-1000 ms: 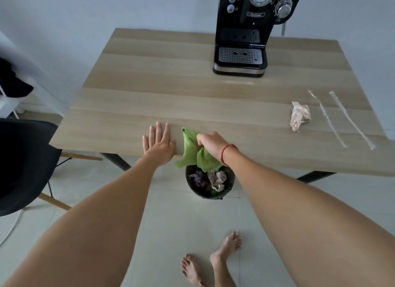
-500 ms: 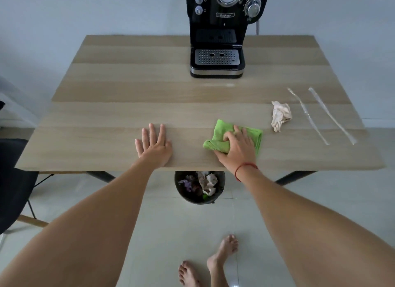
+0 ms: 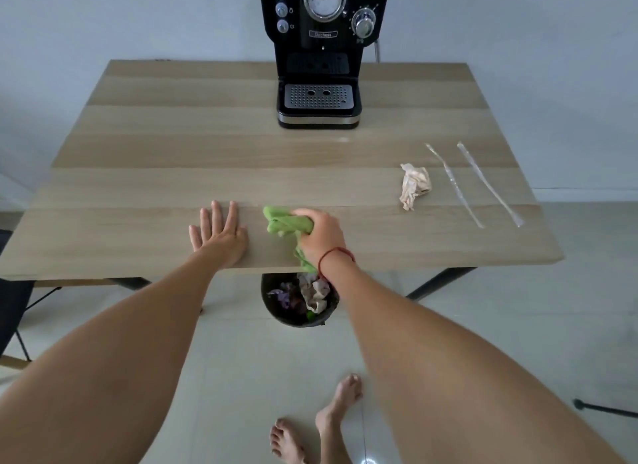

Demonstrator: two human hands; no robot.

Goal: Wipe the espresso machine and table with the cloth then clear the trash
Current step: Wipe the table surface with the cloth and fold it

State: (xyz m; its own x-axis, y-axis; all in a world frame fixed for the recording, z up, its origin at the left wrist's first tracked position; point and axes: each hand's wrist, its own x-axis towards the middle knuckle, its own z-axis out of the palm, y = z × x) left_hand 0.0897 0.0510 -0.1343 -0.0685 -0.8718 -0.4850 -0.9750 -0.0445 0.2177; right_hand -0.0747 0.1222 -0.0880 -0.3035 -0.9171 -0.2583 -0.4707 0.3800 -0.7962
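Observation:
My right hand (image 3: 321, 237) grips a bunched green cloth (image 3: 284, 222) on the near part of the light wooden table (image 3: 172, 152); a corner of the cloth trails toward the table's front edge. Flat on the table just left of the cloth lies my left hand (image 3: 221, 234), fingers spread. A black espresso machine (image 3: 321, 56) stands at the back centre. On the right side lie a crumpled beige paper (image 3: 414, 185) and two long clear plastic wrappers (image 3: 452, 184) (image 3: 490, 185). A dark trash bin (image 3: 298, 301) holding crumpled waste sits on the floor under the front edge.
A black chair (image 3: 10, 308) stands at the left beside the table. The table's black legs (image 3: 438, 284) angle down to the pale tiled floor. My bare feet (image 3: 317, 425) are below the bin. A white wall runs behind the table.
My right hand slid the cloth from the front edge out to the right, then back left, and now bunches it in a fist. The left hand stayed flat. The view shifted.

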